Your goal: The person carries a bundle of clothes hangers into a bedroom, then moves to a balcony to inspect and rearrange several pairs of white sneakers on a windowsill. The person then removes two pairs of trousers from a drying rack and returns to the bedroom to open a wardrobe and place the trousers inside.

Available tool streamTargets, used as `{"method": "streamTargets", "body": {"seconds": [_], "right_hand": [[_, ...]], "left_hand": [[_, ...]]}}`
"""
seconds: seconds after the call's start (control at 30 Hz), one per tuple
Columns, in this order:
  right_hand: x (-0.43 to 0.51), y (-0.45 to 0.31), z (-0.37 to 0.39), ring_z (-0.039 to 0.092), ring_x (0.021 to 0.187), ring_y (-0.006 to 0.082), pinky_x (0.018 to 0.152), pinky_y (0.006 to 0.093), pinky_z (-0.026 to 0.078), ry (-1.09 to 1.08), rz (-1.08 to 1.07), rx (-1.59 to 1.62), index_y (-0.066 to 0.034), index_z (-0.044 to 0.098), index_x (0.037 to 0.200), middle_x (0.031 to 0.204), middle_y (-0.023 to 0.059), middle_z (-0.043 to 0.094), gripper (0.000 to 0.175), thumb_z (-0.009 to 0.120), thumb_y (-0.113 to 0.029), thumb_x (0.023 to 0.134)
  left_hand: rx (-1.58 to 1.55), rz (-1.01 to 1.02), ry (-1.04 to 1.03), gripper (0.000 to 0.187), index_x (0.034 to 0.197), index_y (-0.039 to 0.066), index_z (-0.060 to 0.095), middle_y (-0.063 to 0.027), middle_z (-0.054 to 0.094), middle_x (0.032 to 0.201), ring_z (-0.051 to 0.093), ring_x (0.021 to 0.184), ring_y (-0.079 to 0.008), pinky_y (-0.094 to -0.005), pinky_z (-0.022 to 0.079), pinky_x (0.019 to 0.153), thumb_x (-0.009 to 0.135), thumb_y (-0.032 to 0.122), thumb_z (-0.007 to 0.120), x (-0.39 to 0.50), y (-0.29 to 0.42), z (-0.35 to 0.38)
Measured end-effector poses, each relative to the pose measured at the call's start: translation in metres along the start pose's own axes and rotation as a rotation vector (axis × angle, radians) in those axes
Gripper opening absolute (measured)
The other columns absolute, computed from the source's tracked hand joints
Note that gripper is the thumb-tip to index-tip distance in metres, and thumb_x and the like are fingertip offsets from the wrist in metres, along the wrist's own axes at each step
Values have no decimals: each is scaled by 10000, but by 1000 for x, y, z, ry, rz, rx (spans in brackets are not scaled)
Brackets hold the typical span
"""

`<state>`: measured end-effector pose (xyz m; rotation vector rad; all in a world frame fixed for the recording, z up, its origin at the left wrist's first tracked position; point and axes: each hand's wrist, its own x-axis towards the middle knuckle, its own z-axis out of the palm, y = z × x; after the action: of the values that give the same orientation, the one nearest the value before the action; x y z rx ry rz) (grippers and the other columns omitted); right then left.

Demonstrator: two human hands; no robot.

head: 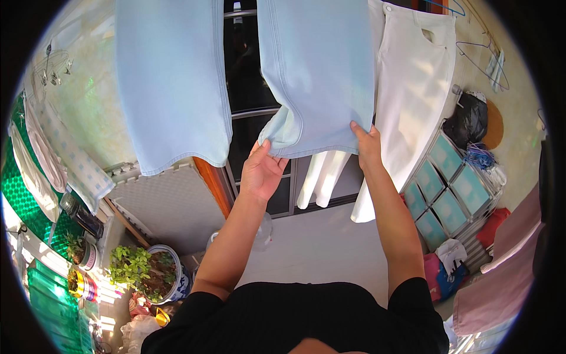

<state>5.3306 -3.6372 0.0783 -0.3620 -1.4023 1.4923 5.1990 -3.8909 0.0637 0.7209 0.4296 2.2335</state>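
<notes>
A pair of light blue jeans [174, 88] hangs in front of me, its waist out of view above. My left hand [263, 172] pinches the hem of the right-hand trouser leg [327, 88] at its inner corner, where the cloth folds over and shows its inside. At the outer corner of that same hem, my right hand [368, 144] grips the cloth with the thumb on the front; its other fingers are hidden behind. The left-hand leg hangs loose, apart from my hands. White trousers [411, 88] hang just right of the jeans.
A dark glass sliding door [247, 88] stands behind the jeans. At left are a potted plant [130, 265] and a grey foam mat [163, 208]. A teal-panelled cabinet [449, 212] stands right, near a black plastic bag [468, 117]. Mauve cloth [499, 283] hangs at lower right.
</notes>
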Motion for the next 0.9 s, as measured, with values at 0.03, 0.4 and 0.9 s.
{"method": "streamTargets", "body": {"seconds": [0.03, 0.4, 0.9], "right_hand": [[-2, -2, 2, 643, 1093, 201, 981, 358, 497, -4, 24, 22, 28, 610, 1302, 1216, 125, 688, 428, 727, -166, 939], [-34, 38, -22, 668, 928, 171, 823, 349, 548, -76, 144, 98, -47, 575, 1303, 1162, 97, 668, 464, 720, -323, 958], [-57, 28, -22, 664, 736, 149, 673, 292, 559, 3, 105, 229, -54, 584, 1238, 910, 37, 685, 366, 744, -148, 922]], "left_hand": [[-10, -14, -11, 432, 1401, 107, 523, -63, 583, 1434, 510, 1366, -240, -437, 335, 1217, 1006, 242, 635, -2, 1, 3], [934, 400, 178, 778, 1542, 44, 363, -182, 454, 1524, 403, 1435, -294, -465, 285, 1190, 956, 457, 665, -8, 25, 13], [1443, 423, 100, 652, 1385, -19, 565, -192, 588, 1334, 590, 1219, -305, -422, 464, 1048, 856, 260, 823, 61, -20, -5]]}}
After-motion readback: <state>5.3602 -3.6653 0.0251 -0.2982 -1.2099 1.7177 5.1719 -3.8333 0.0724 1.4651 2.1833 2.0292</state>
